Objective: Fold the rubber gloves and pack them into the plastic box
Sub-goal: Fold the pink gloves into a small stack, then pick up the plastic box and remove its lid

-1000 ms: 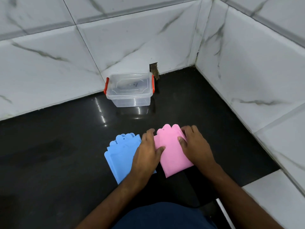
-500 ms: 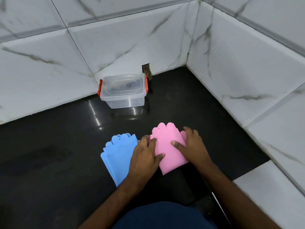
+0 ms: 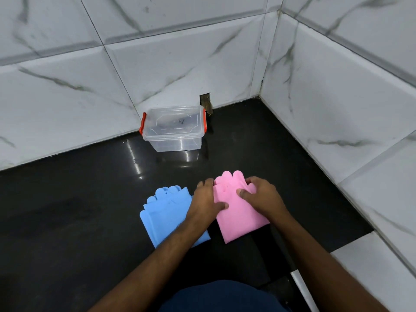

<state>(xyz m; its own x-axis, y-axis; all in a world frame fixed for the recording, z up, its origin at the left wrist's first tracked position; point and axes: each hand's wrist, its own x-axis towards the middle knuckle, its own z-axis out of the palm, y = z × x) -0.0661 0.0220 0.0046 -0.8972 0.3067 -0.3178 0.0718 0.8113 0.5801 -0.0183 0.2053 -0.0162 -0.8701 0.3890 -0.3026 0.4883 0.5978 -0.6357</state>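
The step in hand looks to be folding the pink glove [image 3: 236, 212], which lies flat on the dark floor [image 3: 78, 210] just in front of the person. The left hand [image 3: 206, 202] rests on the glove's left edge with its thumb laid across the rubber, fingers curved over the edge near the fingertip end, pinning it more than gripping. The right hand [image 3: 262, 200] has its fingers curled round the glove's upper right edge, thumb on top, so it holds the part likely to be turned over. To fold it well, the left hand should probably keep the glove pinned while the right draws its edge across in one flat motion, then presses the crease, since rubber tends to spring open. The blue glove [image 3: 166, 217] lies flat just beside the pink one on the left, partly under the left forearm; whether it is already folded cannot be told. The box [image 3: 173, 129], clear with red clips, stands against the wall [image 3: 67, 91] well apart from the gloves, and its lid appears to be on, so it would need opening before packing. A small gap in the tiles [image 3: 206, 104] sits just behind it. Nothing lies between gloves and box.
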